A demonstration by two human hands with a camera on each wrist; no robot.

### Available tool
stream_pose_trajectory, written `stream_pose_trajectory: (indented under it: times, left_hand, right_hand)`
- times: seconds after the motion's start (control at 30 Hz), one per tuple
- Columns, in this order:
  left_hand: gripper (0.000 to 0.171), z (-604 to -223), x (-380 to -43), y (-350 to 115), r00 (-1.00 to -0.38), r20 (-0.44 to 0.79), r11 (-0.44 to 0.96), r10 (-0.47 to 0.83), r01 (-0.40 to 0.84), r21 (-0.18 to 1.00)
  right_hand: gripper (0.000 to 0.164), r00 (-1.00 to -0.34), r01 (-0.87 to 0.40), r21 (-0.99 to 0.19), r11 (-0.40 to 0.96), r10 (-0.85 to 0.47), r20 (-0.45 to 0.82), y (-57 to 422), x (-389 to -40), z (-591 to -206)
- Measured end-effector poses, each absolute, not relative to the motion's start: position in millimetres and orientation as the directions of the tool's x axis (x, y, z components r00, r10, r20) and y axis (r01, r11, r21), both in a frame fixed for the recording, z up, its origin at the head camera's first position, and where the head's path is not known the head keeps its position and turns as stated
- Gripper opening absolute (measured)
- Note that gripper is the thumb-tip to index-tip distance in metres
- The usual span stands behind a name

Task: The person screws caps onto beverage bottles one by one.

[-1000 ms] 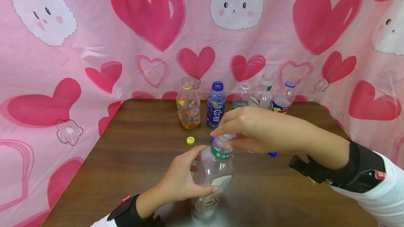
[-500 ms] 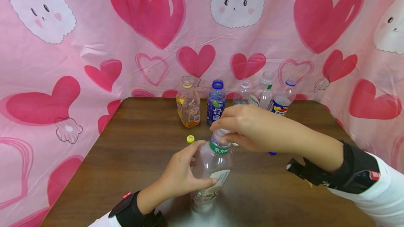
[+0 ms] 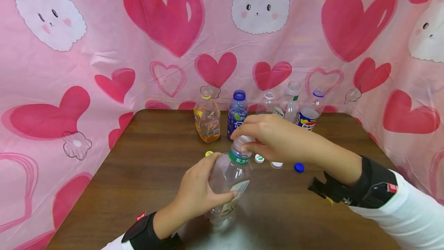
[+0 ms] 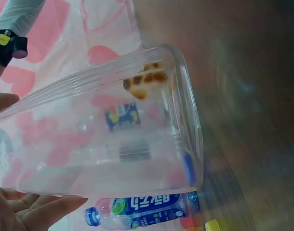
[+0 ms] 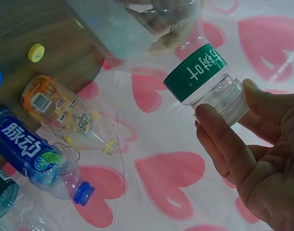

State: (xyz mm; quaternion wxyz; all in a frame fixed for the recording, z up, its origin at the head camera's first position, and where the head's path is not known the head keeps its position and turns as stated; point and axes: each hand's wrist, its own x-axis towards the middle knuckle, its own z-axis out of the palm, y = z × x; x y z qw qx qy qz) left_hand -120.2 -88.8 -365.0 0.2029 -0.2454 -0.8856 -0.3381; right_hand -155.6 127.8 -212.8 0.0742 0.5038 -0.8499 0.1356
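A large clear plastic bottle (image 3: 230, 176) with a green neck band and a pale label leans slightly in front of me. My left hand (image 3: 195, 190) grips its body, the thumb lying across the label. At the top, my right hand (image 3: 268, 136) pinches the clear ridged bottle cap (image 5: 232, 103) at the mouth between thumb and fingers. In the left wrist view the bottle's body (image 4: 89, 139) looks see-through, with its base close over the wooden table. The left fingers show below it there.
Behind stand a bottle with orange liquid (image 3: 207, 122), a blue bottle (image 3: 237, 113), clear bottles (image 3: 292, 99) and a blue-labelled bottle (image 3: 308, 115). Loose caps lie on the table: yellow (image 3: 209, 153), white-green (image 3: 259, 158), pale (image 3: 276, 165) and blue (image 3: 299, 168). A heart-patterned curtain (image 3: 166, 18) hangs behind.
Both hands and the bottle have shifted slightly up and left in the head view. The right forearm has swung left, so the pale and blue caps show more fully.
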Motion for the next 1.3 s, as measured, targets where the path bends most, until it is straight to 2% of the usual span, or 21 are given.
stream_pose_trajectory:
  times: [0.13,0.23,0.4,0.5,0.6,0.7,0.83,1.03,1.13,1.3]
  left_hand:
    - [0.084,-364.9,-120.2,-89.9,-0.779,0.553,0.666,0.294,0.582,0.466]
    - [0.087,-364.2,-120.7,-90.9,-0.776,0.562,0.660,0.288,0.586,0.471]
    - [0.090,-365.2,-121.4,-92.1,-0.791,0.538,0.582,0.290,0.592,0.557]
    - [0.090,-367.3,-121.9,-95.6,-0.812,0.508,0.533,0.288,0.577,0.619]
    - [0.090,-365.9,-123.6,-104.4,-0.844,0.472,0.538,0.254,0.529,0.656]
    - [0.092,-358.6,-129.3,-119.1,-0.882,0.430,0.576,0.192,0.456,0.678]
    - [0.094,-345.9,-145.7,-144.8,-0.928,0.362,0.605,0.085,0.337,0.722]
    - [0.093,-342.5,-179.6,-176.3,-0.927,0.370,0.589,-0.070,0.261,0.765]
    - [0.094,-346.3,-194.9,-186.4,-0.918,0.373,0.589,-0.136,0.228,0.775]
    - [0.093,-352.2,-223.2,-203.8,-0.894,0.378,0.600,-0.240,0.170,0.782]
  right_hand:
    - [0.028,-0.495,-0.869,-0.163,0.467,-0.829,0.261,127.4,-155.9,-214.3]
    - [0.028,-0.471,-0.882,-0.148,0.447,-0.832,0.293,127.8,-155.1,-214.6]
    - [0.038,-0.430,-0.900,-0.117,0.419,-0.817,0.385,129.8,-151.8,-217.7]
    - [0.051,-0.471,-0.881,-0.182,0.437,-0.768,0.434,136.9,-149.3,-226.4]
    - [0.056,-0.527,-0.849,-0.240,0.471,-0.723,0.446,147.7,-147.6,-244.2]
    - [0.054,-0.569,-0.821,-0.227,0.524,-0.715,0.406,157.1,-145.0,-271.4]
    - [0.055,-0.591,-0.805,-0.176,0.566,-0.744,0.313,161.7,-137.7,-311.7]
    - [0.051,-0.600,-0.800,-0.159,0.578,-0.768,0.224,157.0,-121.2,-349.4]
    - [0.042,-0.576,-0.817,-0.155,0.555,-0.781,0.242,153.3,-112.6,-360.2]
    - [0.028,-0.488,-0.873,-0.168,0.459,-0.826,0.283,147.2,-103.1,-378.4]
